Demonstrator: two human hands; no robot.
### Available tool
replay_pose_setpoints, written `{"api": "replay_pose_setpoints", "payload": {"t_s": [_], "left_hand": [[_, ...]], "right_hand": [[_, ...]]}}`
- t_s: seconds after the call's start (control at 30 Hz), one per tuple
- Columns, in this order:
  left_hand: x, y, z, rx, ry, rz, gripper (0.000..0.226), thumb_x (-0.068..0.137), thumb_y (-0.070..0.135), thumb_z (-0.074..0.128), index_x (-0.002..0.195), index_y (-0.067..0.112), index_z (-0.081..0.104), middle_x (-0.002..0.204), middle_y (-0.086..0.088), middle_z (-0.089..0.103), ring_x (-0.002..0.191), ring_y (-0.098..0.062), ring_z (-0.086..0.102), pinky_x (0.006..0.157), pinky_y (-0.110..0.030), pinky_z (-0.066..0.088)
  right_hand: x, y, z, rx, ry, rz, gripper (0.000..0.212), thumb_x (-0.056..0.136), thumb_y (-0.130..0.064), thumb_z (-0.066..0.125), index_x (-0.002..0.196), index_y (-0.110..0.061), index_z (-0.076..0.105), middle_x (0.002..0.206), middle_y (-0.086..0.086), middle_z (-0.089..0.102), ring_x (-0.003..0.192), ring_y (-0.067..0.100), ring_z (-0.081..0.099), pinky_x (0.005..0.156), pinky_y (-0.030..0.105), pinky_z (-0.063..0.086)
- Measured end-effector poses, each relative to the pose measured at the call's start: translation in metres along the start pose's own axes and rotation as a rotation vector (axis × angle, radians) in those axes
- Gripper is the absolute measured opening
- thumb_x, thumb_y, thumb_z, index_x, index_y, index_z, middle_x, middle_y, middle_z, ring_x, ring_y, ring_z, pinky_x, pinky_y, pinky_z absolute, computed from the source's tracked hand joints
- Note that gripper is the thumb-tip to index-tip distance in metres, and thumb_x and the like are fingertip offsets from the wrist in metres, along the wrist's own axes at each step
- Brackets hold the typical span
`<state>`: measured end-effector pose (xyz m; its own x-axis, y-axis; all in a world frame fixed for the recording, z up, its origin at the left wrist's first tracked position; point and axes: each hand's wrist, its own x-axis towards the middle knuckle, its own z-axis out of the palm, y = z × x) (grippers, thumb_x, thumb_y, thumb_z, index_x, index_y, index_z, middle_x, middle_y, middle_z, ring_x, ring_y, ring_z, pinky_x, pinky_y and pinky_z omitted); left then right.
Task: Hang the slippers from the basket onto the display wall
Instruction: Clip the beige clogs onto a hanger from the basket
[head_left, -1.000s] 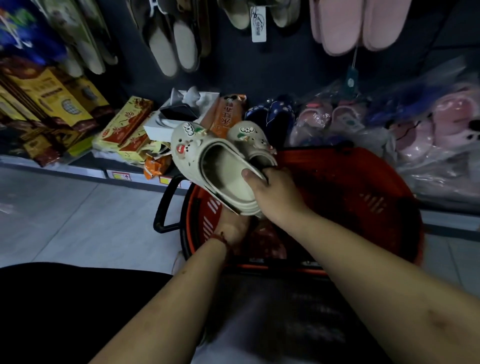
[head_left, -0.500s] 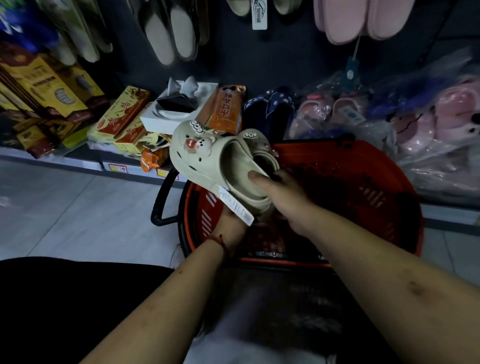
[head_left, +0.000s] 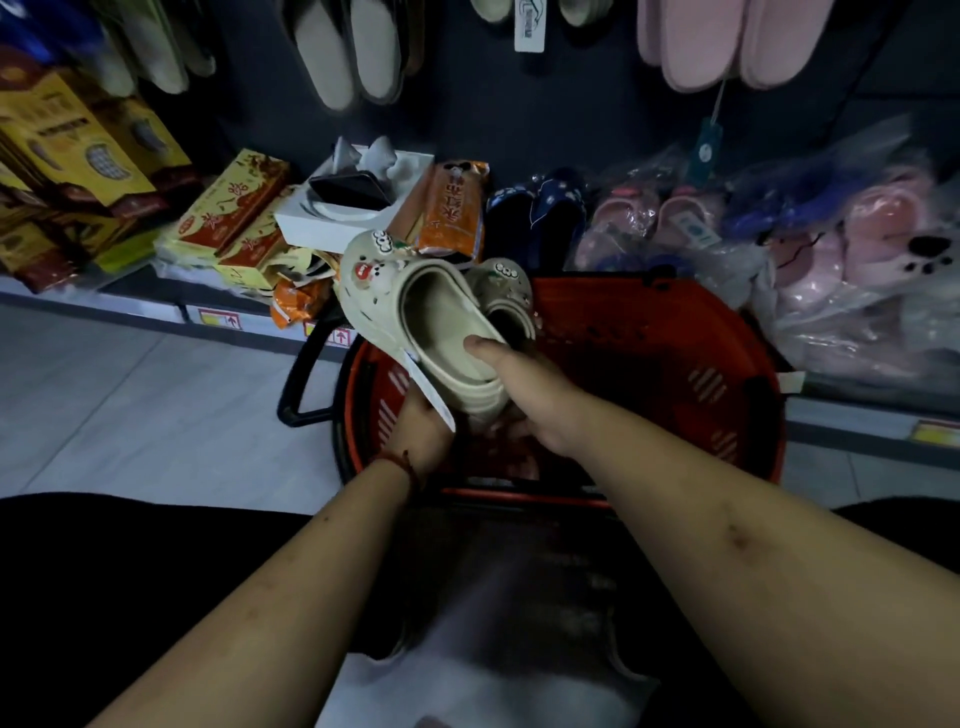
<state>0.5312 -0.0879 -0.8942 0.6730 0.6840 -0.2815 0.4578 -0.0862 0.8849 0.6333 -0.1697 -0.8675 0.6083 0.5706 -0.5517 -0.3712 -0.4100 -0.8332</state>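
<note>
A pair of beige clog slippers with cartoon charms is held over the red basket. My right hand grips the heels, its thumb inside the nearer slipper. My left hand is underneath the pair, beside a white tag that hangs from it; whether it grips the sole or only supports it is hidden. The dark display wall rises behind, with grey slippers and pink slippers hanging on it.
The basket's black handle sticks out to the left over the pale tiled floor. On a low shelf lie yellow boxes, a white box, navy slippers and bagged pink slippers.
The beige pair has turned so the nearer slipper's opening faces me more, and the white tag has swung out below it. Both hands stay at the heels.
</note>
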Motion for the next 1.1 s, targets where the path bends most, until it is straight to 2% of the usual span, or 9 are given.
{"api": "replay_pose_setpoints", "payload": {"t_s": [0.07,0.17,0.27,0.33,0.43,0.6,0.77,0.9,1.1], "left_hand": [[0.0,0.001,-0.012,0.061,0.006,0.073,0.044,0.098,-0.009,0.045,0.14,0.001,0.044,0.127,-0.013,0.057,0.126,-0.026,0.057,0.089,-0.024,0.045],[-0.005,0.006,-0.034,-0.028,-0.038,0.317,0.049,0.086,-0.003,0.053,0.126,0.026,0.048,0.124,0.013,0.055,0.109,0.018,0.057,0.09,-0.003,0.041],[-0.012,0.012,-0.047,-0.076,-0.049,0.377,0.053,0.075,0.006,0.05,0.118,0.034,0.041,0.122,0.023,0.045,0.096,0.033,0.051,0.084,0.005,0.036],[-0.007,0.008,-0.056,-0.068,-0.041,0.409,0.048,0.081,0.006,0.054,0.124,0.026,0.046,0.122,0.02,0.052,0.098,0.03,0.052,0.083,0.005,0.038],[0.003,-0.001,-0.07,-0.121,0.017,0.282,0.048,0.091,-0.012,0.056,0.132,0.013,0.051,0.116,0.017,0.063,0.103,0.014,0.062,0.08,-0.002,0.046],[0.02,-0.019,-0.086,-0.041,0.162,-0.08,0.053,0.094,-0.01,0.048,0.145,0.002,0.039,0.131,-0.022,0.06,0.113,-0.04,0.063,0.076,-0.038,0.057],[0.018,-0.029,-0.083,-0.209,0.229,0.21,0.06,0.082,0.004,0.074,0.137,0.013,0.054,0.131,-0.008,0.066,0.122,-0.027,0.062,0.104,-0.051,0.048],[0.015,-0.023,-0.072,-0.377,0.229,0.227,0.047,0.086,0.001,0.071,0.131,0.01,0.059,0.124,-0.009,0.07,0.116,-0.027,0.066,0.103,-0.052,0.05],[0.012,-0.019,-0.063,-0.317,0.13,0.218,0.059,0.079,0.007,0.077,0.134,0.003,0.055,0.127,-0.01,0.068,0.119,-0.024,0.064,0.106,-0.045,0.049]], "right_hand": [[-0.003,-0.003,0.01,-0.044,-0.054,0.007,0.086,0.051,-0.079,0.065,0.121,-0.03,0.063,0.122,0.004,0.068,0.107,0.029,0.067,0.09,0.046,0.052],[-0.004,-0.006,0.023,-0.113,-0.125,0.014,0.078,0.057,-0.077,0.063,0.121,-0.031,0.063,0.12,0.002,0.069,0.109,0.028,0.065,0.091,0.047,0.05],[-0.001,-0.011,0.037,-0.121,-0.159,0.002,0.054,0.073,-0.067,0.063,0.115,-0.033,0.063,0.115,-0.001,0.069,0.105,0.025,0.064,0.094,0.046,0.049],[0.003,-0.015,0.047,-0.122,-0.171,-0.017,0.045,0.078,-0.063,0.063,0.112,-0.033,0.063,0.112,-0.002,0.067,0.102,0.024,0.063,0.095,0.044,0.049],[0.011,-0.022,0.063,-0.118,-0.177,-0.024,0.062,0.069,-0.068,0.063,0.118,-0.029,0.064,0.121,0.003,0.067,0.107,0.028,0.063,0.096,0.047,0.05],[0.023,-0.033,0.086,-0.091,-0.16,-0.037,0.082,0.064,-0.079,0.058,0.127,-0.028,0.063,0.132,0.001,0.063,0.118,0.027,0.06,0.102,0.048,0.048],[0.027,-0.033,0.11,-0.015,-0.161,-0.083,0.07,0.078,-0.073,0.055,0.129,-0.025,0.063,0.13,0.002,0.064,0.115,0.025,0.062,0.102,0.044,0.049],[0.033,-0.04,0.108,0.067,-0.225,-0.007,0.054,0.085,-0.066,0.057,0.111,-0.021,0.072,0.099,0.005,0.074,0.079,0.023,0.067,0.076,0.033,0.054],[0.035,-0.044,0.093,0.298,-0.273,-0.007,0.035,0.086,-0.037,0.068,0.107,-0.011,0.074,0.105,0.012,0.075,0.084,0.027,0.072,0.085,0.04,0.056]]}}
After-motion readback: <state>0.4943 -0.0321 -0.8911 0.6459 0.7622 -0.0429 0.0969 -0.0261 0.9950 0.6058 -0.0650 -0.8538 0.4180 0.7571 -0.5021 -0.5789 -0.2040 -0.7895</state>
